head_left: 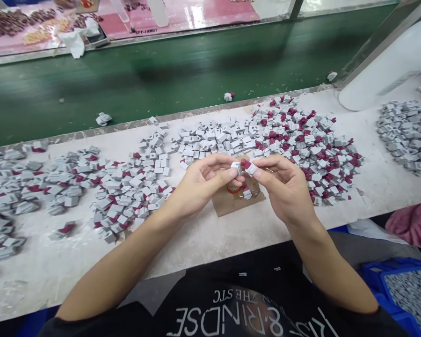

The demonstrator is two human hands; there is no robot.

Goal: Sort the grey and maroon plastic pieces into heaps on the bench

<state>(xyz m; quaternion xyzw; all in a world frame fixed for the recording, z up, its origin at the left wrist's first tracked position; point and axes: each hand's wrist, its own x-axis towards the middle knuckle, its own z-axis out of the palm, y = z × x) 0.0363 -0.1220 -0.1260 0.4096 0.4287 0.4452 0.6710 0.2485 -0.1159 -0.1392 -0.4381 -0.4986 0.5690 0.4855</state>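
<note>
Between the thumb and fingers of my left hand (210, 180) is a small light-grey plastic piece (236, 165). My right hand (284, 182) pinches a grey and dark-red plastic piece (249, 167), its red end turned toward the left piece. The two pieces are very close; whether they touch I cannot tell. Below my fingers lies a brown cardboard square (224, 206) with a small red-rimmed round item (233, 189) and another grey and red piece (247, 194) on it.
A pile of grey and red pieces (312, 145) spreads to the right, grey blocks (214, 135) behind, more heaps (126, 192) leftward. Beyond the table runs a green conveyor belt (196, 70). A white cylinder (386, 70) stands back right; a blue crate (375, 276) sits lower right.
</note>
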